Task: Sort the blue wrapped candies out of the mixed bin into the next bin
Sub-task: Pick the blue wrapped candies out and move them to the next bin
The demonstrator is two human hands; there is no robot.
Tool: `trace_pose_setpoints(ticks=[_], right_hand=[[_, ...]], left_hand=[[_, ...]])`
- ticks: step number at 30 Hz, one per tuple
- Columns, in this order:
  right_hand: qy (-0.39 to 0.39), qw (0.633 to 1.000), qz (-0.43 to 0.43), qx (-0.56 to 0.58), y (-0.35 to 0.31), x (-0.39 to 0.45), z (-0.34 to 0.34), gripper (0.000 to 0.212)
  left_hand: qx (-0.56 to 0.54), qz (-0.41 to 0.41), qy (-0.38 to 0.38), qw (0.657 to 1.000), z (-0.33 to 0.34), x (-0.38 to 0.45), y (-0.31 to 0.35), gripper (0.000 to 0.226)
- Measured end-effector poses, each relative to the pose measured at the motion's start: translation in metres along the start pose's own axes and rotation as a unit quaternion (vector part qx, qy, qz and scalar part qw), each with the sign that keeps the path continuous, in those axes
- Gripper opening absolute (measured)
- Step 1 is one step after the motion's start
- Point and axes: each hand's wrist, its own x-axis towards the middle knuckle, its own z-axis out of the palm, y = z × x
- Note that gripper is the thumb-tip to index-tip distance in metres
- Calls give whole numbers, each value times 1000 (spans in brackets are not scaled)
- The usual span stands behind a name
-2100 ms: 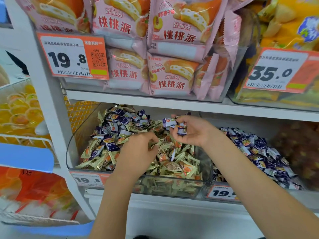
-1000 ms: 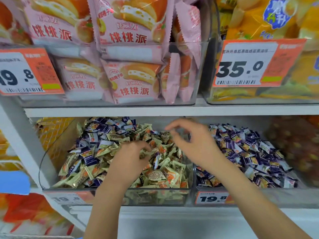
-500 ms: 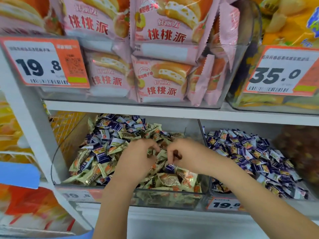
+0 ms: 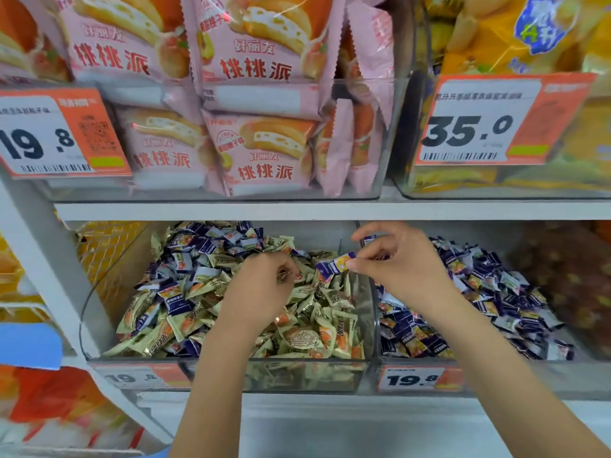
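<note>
My left hand [image 4: 261, 289] reaches forward, palm down, fingers curled under at the tips. My right hand [image 4: 401, 264] is raised beside it, thumb and forefinger pinching, the other fingers arched above; both forearms are bare.

Left hand [image 4: 261, 289] fingertips buried among mixed-bin candies [image 4: 185, 292]; far-right brown bin [image 4: 568, 279] contents blurred.

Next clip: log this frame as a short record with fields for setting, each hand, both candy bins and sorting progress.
setting: store shelf, clear bins
right hand: pinches a blue wrapped candy above the divider between the bins
left hand: fingers curled in the candy pile; what it holds cannot be told
mixed bin: cream and blue candies together
next bin: blue candies
progress: many blue candies left in the mixed bin, mostly at the back
</note>
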Motion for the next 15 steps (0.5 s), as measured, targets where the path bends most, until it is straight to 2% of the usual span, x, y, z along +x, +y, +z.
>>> trace_pose_setpoints(ticks=[3, 5, 8, 10, 13, 15], right_hand=[[66, 995, 33, 66, 16, -2, -21, 17], [94, 993, 63, 21, 33, 0, -38, 17], [33, 991, 109, -71, 55, 6, -51, 15], [11, 987, 123, -102, 64, 8, -53, 24], [19, 990, 114, -75, 64, 11, -56, 23], [4, 993, 110, -49, 64, 12, -57, 22]], left_hand=[[-3, 10, -8, 1000, 7, 16, -1, 16], [-9, 22, -13, 1000, 10, 29, 3, 20], [-1, 14, -8, 1000, 19, 65, -3, 26], [55, 1, -73, 996, 29, 99, -13, 34], [201, 8, -228, 953, 49, 133, -23, 46], [249, 3, -251, 935, 62, 142, -31, 38]])
